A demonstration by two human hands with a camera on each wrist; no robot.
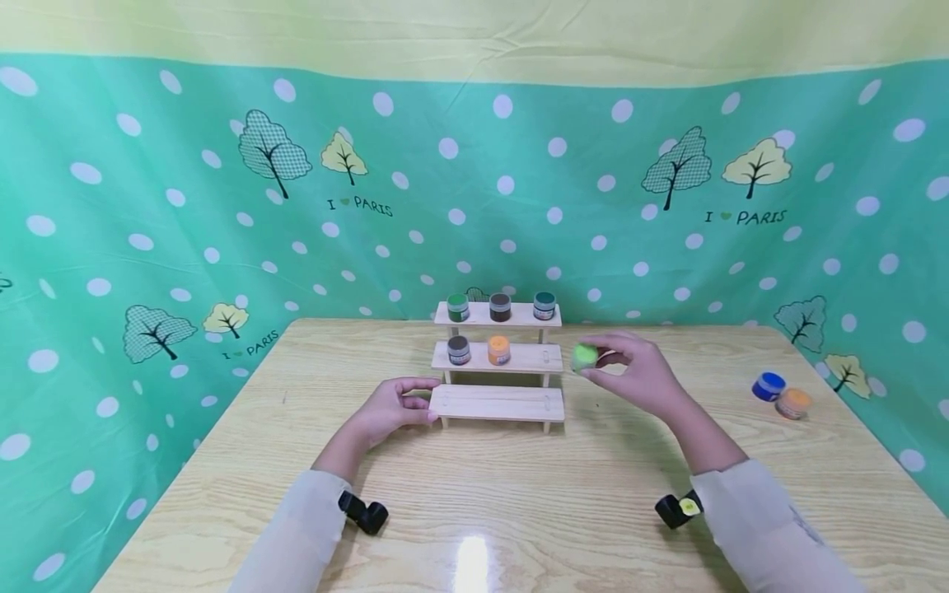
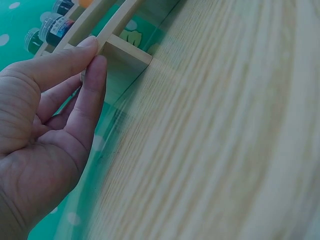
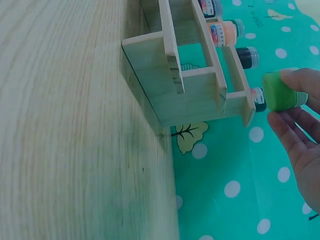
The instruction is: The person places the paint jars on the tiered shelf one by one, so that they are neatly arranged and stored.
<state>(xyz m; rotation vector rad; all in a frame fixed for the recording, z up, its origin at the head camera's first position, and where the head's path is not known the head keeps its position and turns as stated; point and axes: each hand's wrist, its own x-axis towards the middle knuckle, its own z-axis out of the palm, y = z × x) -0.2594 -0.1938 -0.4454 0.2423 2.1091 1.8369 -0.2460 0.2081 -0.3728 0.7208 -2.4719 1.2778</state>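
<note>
My right hand [image 1: 636, 372] pinches a light green paint jar [image 1: 584, 357] in the air, just off the right end of a three-step wooden rack [image 1: 497, 403]. In the right wrist view the green jar [image 3: 280, 92] sits between thumb and fingers. My left hand [image 1: 393, 409] pinches the left end of the rack's lowest step; the left wrist view shows thumb and forefinger on its edge. On the top step stand a green jar [image 1: 457, 308], a dark brown jar [image 1: 500, 308] and a teal jar [image 1: 544, 305]. The middle step bears a dark grey jar [image 1: 458, 350] and an orange jar [image 1: 498, 350].
A blue jar [image 1: 769, 386] and a pale orange jar [image 1: 793, 403] stand together at the right side of the wooden table [image 1: 474, 486]. Behind the table hangs a green polka-dot cloth [image 1: 474, 189]. Each wrist wears a small black camera.
</note>
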